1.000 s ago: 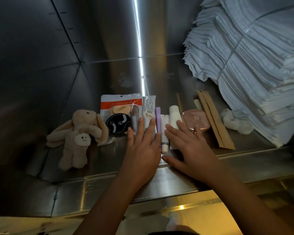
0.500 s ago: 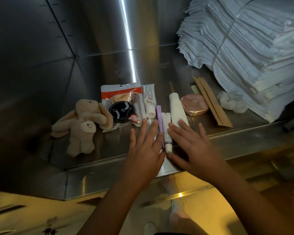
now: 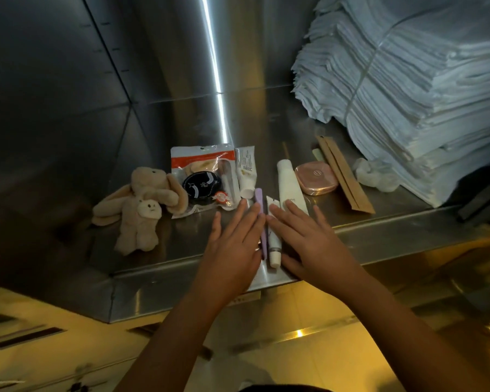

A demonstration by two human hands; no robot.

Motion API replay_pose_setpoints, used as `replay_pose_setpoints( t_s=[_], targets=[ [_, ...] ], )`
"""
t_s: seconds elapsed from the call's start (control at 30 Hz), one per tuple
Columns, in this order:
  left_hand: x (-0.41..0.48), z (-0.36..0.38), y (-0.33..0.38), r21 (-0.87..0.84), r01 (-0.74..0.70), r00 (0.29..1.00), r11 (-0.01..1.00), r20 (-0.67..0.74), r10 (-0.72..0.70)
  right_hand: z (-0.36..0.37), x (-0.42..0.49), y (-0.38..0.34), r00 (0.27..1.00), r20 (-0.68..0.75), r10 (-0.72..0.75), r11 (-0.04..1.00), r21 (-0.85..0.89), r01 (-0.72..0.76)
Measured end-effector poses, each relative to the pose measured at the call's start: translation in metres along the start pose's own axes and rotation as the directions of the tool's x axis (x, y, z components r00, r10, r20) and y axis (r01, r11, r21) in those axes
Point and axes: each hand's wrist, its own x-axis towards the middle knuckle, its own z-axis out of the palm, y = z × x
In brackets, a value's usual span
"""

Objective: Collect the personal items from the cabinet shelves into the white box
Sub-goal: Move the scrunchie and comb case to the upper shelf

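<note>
On the steel cabinet shelf (image 3: 181, 250) lie a beige plush bunny (image 3: 142, 205), a clear makeup pouch with a black compact (image 3: 203, 179), a small white tube (image 3: 246, 172), a purple stick (image 3: 260, 219), a thin white tube (image 3: 273, 244), a taller white tube (image 3: 290, 185) and a pink compact (image 3: 316, 178). My left hand (image 3: 232, 250) lies flat, fingers apart, left of the purple stick. My right hand (image 3: 309, 244) lies flat to the right of the thin tube, fingertips on the taller tube. Neither hand grips anything. The white box is out of view.
Brown paper-wrapped sticks (image 3: 345, 176) and a crumpled white wad (image 3: 376, 175) lie right of the compact. A tall tied stack of white cloths (image 3: 408, 89) fills the shelf's right side. Steel walls close the back and left. The yellow floor (image 3: 309, 369) shows below the shelf edge.
Both hands have slid back toward the shelf's front edge, dragging the purple stick and thin tube between them. The other items have stayed where they were.
</note>
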Motion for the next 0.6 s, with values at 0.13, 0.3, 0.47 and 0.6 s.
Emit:
replay_pose_setpoints(
  t_s=[0.13, 0.3, 0.47, 0.6],
  targets=[
    [0.004, 0.014, -0.005, -0.028, 0.023, 0.999, 0.999, 0.039, -0.022, 0.005, 0.008, 0.005, 0.999, -0.013, -0.030, 0.999, 0.010, 0.030],
    [0.010, 0.011, 0.002, -0.008, 0.016, 0.999, 1.000, 0.041, -0.016, 0.008, 0.005, 0.014, 0.979, -0.153, -0.135, 0.991, -0.038, 0.131],
    [0.014, 0.006, 0.009, 0.001, -0.037, 0.999, 0.999, -0.026, 0.037, 0.006, 0.003, 0.020, 0.935, -0.279, -0.218, 0.974, 0.001, 0.227],
    [0.016, 0.010, 0.013, 0.094, -0.109, 0.993, 0.990, -0.026, 0.112, 0.002, 0.002, 0.024, 0.923, -0.322, -0.211, 0.973, 0.021, 0.230]
  ],
)
